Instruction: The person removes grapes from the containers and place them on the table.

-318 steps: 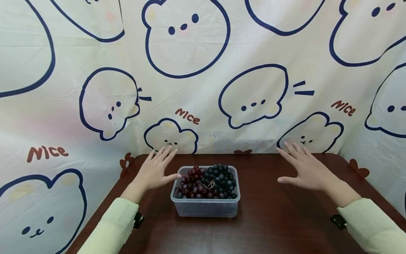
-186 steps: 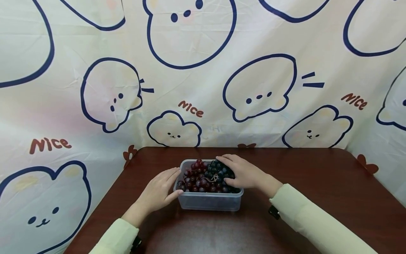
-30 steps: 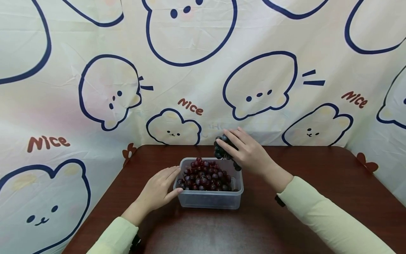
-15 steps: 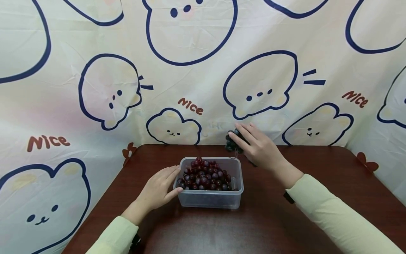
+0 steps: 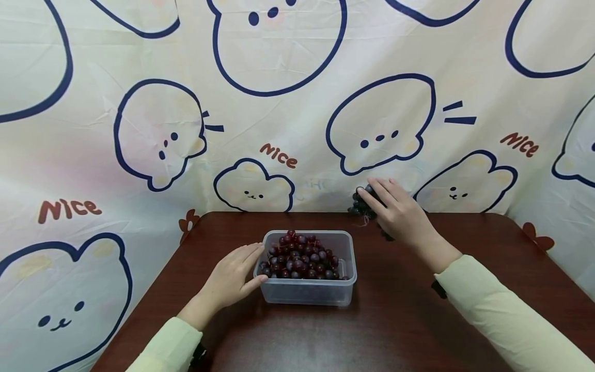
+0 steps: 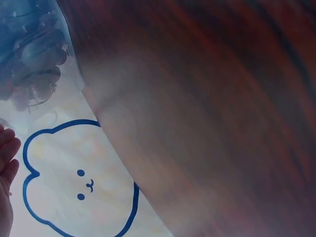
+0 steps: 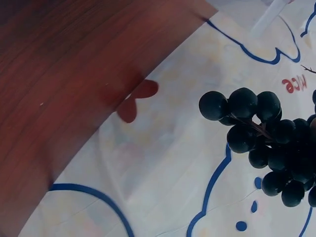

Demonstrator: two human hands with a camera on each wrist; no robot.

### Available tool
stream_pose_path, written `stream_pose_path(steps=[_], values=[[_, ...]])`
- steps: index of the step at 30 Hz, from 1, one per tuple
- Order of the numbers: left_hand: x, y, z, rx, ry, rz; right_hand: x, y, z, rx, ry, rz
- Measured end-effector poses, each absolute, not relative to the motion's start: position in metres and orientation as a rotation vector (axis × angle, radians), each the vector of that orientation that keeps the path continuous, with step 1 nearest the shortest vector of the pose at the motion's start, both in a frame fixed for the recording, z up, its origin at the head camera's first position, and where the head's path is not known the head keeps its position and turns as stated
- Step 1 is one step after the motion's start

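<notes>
A clear plastic container (image 5: 307, 293) stands on the table, holding dark red grapes (image 5: 299, 257); its right end inside is bare of fruit. My left hand (image 5: 232, 279) rests on the container's left side, fingers along the rim and thumb at the front corner. Up and to the right of the container, my right hand (image 5: 402, 214) grips a bunch of black grapes (image 5: 360, 205) from above, raised over the table. Its palm hides part of the bunch. In the right wrist view, the black grapes (image 7: 276, 148) hang on a brown stem. The left wrist view catches grapes (image 6: 37, 59) through the container's wall.
The dark brown wooden table (image 5: 297, 341) spreads around the container. Behind it and at both sides hangs a pale cloth (image 5: 260, 124) printed with blue-outlined cartoon animals, close to the table's far edge.
My right hand has lifted the black grapes out of the container, then carried them to the right, past its right end. The left hand has stayed at the container's left side.
</notes>
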State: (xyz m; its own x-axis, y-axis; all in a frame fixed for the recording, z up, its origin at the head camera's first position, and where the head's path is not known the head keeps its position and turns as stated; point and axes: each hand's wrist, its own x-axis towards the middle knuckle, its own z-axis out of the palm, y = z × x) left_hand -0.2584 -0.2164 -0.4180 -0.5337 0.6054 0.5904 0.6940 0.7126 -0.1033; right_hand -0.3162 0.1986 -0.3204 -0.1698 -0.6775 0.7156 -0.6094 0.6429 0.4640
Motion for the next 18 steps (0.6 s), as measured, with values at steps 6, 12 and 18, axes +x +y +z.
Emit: stream_pose_path(steps=[6, 12, 18], values=[[-0.259, -0.217, -0.419, -0.990, -2.292, -0.194, -0.320, 0.210, -0.326, 0.996, -1.906, -0.048], [-0.258, -0.217, -0.419, -0.984, -2.300, -0.194, -0.324, 0.219, -0.333, 0.986, -1.928, -0.026], [-0.258, -0.217, -0.418, -0.978, -2.307, -0.194, -0.330, 0.227, -0.340, 0.969, -1.942, -0.022]])
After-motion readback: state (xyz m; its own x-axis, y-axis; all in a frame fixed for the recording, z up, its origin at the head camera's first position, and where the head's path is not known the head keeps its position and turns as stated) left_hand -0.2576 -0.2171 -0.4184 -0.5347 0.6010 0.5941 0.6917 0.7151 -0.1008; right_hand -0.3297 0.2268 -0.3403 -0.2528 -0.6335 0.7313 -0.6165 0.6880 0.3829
